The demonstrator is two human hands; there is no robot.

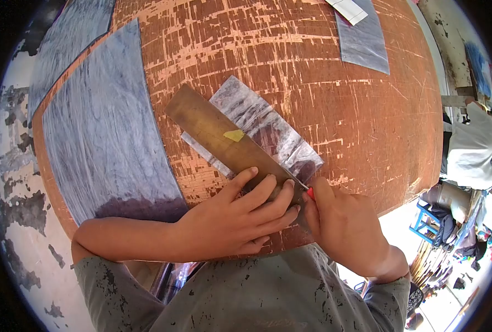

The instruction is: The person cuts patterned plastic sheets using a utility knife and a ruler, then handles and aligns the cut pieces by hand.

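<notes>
A flat brownish metal straightedge with a scrap of yellow tape lies slantwise across a glossy grey-streaked sheet. Strips of the sheet show on both sides of the metal. My left hand presses on the straightedge's near end, fingers spread on top. Close by, my right hand is closed around a small red-handled tool. Its thin metal shaft meets the straightedge's edge at the sheet's near corner. Most of the handle is hidden in my fingers, and the tip's shape is unclear.
The scored brown board spreads beneath everything. Large grey streaked sheets lie at left, and another grey piece with a white strip is at the far right. Beyond the board's right edge stands a blue stool among clutter.
</notes>
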